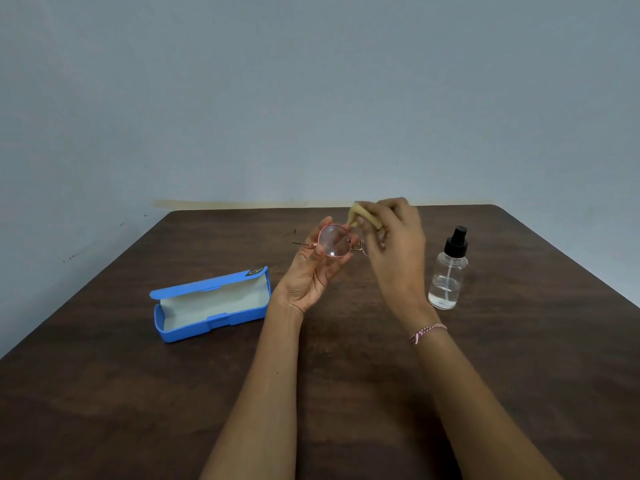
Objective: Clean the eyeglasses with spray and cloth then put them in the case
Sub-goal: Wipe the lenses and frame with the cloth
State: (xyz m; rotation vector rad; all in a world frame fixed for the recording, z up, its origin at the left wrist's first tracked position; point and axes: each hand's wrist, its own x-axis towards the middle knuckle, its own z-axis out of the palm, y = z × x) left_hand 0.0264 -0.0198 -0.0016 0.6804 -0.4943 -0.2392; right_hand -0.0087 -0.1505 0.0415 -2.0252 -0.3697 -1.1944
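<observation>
Here the left hand (313,268) pinches the glasses (334,241) by rim and hinge above the far middle of the surface (138,393), while the right hand (394,244) grips a cloth (360,216) at the right lens. The frame looks light, thin and bendable, so the rim is the safest hold. Their long axis runs left-right, lenses facing the person; the open case (207,306) lies left, the spray (448,271) right.
</observation>
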